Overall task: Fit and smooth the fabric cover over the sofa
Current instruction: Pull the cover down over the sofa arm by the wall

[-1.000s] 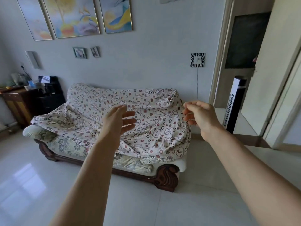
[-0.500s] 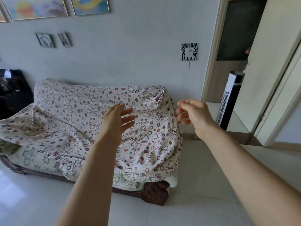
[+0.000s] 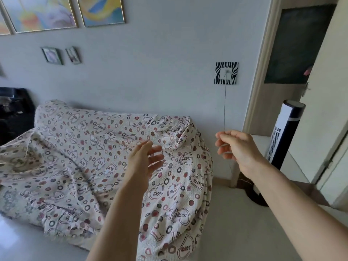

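Closer now: the sofa (image 3: pixel 10 201) fills more of the view, and both arms reach toward its right end. The left grip (image 3: pixel 146 161) is spread flat, fingers straight, holding nothing, in front of the heart-print cover (image 3: pixel 90 146); I cannot tell whether it touches the cloth. The right grip (image 3: pixel 235 146) is loosely curled and empty, just off the cover's right edge. The cover lies draped over the sofa but rumpled, bunched at the back corner — the next move is probably to take hold there and pull it taut.
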Demonstrator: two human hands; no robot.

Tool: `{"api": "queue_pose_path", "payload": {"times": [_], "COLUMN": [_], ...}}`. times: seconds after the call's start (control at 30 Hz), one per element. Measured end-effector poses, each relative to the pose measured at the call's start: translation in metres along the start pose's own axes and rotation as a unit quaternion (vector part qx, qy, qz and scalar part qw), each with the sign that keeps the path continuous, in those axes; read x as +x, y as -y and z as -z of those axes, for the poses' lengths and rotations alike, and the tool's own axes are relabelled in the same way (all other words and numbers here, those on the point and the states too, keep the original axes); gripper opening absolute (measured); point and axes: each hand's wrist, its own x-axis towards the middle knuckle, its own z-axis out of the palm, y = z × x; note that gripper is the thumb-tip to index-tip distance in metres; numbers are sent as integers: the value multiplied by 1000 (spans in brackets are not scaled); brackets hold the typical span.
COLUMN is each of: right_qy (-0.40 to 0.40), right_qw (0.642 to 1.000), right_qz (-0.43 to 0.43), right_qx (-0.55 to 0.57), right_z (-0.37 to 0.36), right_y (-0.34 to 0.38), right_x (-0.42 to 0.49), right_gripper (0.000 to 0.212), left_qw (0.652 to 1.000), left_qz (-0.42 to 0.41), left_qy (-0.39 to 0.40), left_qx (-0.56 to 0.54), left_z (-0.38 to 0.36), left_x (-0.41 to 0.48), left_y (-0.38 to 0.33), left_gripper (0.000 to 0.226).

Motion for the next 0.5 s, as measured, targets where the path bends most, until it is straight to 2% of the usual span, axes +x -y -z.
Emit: {"api": "queue_pose_path", "payload": {"times": [0.27,0.5], "right_qy": [54,107], "right_qw": [998,993], "right_qz": [-8,-32], "right_qx": [-21,-24], "right_z": [63,70], "right_y": [-19,-58], "right_x": [142,238], "right_gripper": [15,16], "left_qw": [1000,999], "left_qz": [17,28], "left_qy": [-12,-44], "left_qx": [-10,3], "left_z": [-118,-161], "left_x": [94,173], "left_y": [47,78], "left_gripper": [16,14]}}
